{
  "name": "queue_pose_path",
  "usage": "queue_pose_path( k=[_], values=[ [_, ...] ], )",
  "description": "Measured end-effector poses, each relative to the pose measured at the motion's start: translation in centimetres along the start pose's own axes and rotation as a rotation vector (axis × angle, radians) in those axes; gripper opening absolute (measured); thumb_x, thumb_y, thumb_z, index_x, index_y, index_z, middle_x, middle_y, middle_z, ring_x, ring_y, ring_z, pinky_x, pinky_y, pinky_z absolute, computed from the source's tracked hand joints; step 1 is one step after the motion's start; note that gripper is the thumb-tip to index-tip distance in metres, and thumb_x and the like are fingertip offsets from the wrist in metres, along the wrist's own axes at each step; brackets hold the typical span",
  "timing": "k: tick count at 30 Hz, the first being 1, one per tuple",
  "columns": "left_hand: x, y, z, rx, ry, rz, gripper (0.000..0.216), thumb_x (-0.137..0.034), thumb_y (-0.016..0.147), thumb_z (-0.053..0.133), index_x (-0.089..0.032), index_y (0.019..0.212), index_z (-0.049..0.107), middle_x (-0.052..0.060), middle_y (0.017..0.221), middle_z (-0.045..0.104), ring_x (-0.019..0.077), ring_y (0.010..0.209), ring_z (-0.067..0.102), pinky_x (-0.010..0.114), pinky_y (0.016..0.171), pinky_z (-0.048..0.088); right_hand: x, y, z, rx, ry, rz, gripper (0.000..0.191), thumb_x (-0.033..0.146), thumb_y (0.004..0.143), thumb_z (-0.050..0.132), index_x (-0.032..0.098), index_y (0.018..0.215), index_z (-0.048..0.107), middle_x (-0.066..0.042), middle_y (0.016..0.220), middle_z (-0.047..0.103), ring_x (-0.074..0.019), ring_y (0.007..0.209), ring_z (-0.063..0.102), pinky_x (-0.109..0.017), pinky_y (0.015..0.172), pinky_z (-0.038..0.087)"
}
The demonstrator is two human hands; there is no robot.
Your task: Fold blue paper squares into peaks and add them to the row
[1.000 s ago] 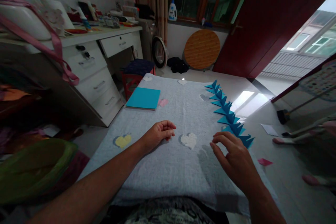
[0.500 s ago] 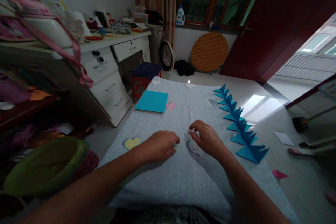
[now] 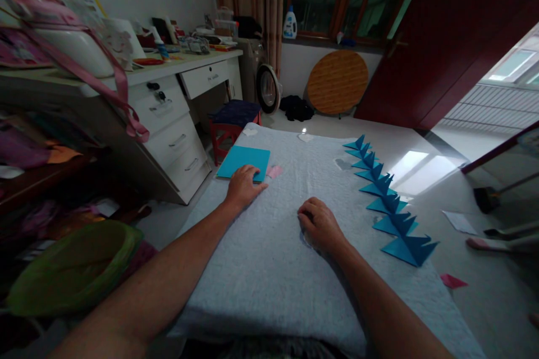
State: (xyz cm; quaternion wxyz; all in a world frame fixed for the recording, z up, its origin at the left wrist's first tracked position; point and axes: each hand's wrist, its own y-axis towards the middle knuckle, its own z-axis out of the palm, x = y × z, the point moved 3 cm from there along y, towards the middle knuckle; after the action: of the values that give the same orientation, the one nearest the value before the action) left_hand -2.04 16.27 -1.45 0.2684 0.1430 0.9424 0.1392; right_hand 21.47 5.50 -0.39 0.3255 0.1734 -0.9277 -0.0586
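Observation:
A stack of square turquoise paper [image 3: 246, 158] lies on the far left part of the cloth-covered table. My left hand [image 3: 245, 186] reaches to its near right corner, fingers over the top sheet and thumb apart beside the edge; no sheet is lifted. Nearer the middle, my right hand [image 3: 320, 225] rests low over the pale cloth [image 3: 269, 275] with its fingers curled in, and nothing shows in them. Along the table's right side stands a row of several folded blue paper cranes [image 3: 391, 219], to the right of my right hand.
White drawers [image 3: 179, 143] and a red stool [image 3: 225, 134] border the left side. A green-lined bin [image 3: 76, 269] stands at lower left. On the floor at right lie a pink paper piece [image 3: 453, 281] and a white sheet [image 3: 460, 222]. Part of another person's leg shows at far right.
My left hand has moved forward and left from the table's middle to the turquoise stack. My right hand has stayed near its place, its fingers curling in and turning down.

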Motion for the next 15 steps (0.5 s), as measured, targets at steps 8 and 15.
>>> queue_pose_path(
  k=[8, 15],
  values=[
    [0.46, 0.42, 0.23, -0.068, -0.032, -0.065, 0.026, -0.034, 0.079, 0.069, -0.016, 0.097, 0.070, 0.011, 0.105, 0.069, 0.0296, 0.104, 0.061, 0.041, 0.098, 0.045, -0.28, 0.14, 0.21, 0.015, 0.015, 0.019, 0.012, 0.008, 0.085, 0.057, 0.017, 0.081, 0.065, -0.005, 0.089, 0.060, -0.0181, 0.087, 0.056, -0.031, 0.081, 0.042],
    [0.92, 0.50, 0.05, -0.089, -0.087, -0.082, 0.022, -0.034, 0.085, 0.062, -0.015, 0.094, 0.071, 0.011, 0.101, 0.071, 0.0254, 0.100, 0.064, 0.037, 0.094, 0.049, -0.14, 0.22, 0.09, 0.041, 0.015, 0.041, 0.012, 0.009, 0.086, 0.057, 0.017, 0.081, 0.065, -0.005, 0.090, 0.060, -0.0183, 0.087, 0.056, -0.031, 0.081, 0.042]
  ],
)
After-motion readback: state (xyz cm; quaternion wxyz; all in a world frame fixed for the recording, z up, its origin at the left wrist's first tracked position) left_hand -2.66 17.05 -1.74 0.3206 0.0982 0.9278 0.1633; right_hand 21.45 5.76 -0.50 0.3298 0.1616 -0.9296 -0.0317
